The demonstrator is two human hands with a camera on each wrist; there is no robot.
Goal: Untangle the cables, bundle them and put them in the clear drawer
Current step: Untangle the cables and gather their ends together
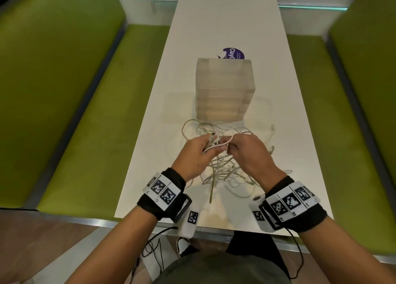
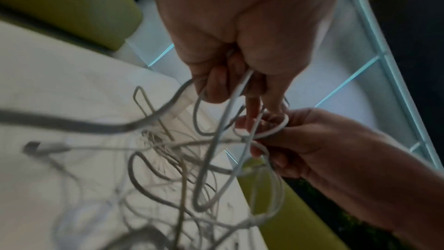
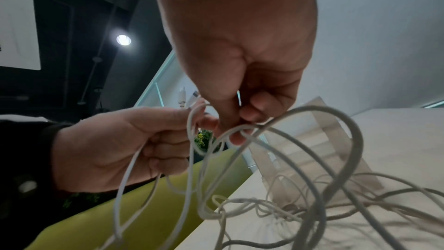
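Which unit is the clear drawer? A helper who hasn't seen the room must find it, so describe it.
Start at the long white table between the green benches. In its middle stands a tall frosted, see-through drawer unit, just beyond the tangled white cables. It is the only boxy upright thing there, half hiding a flat purple sticker behind it.
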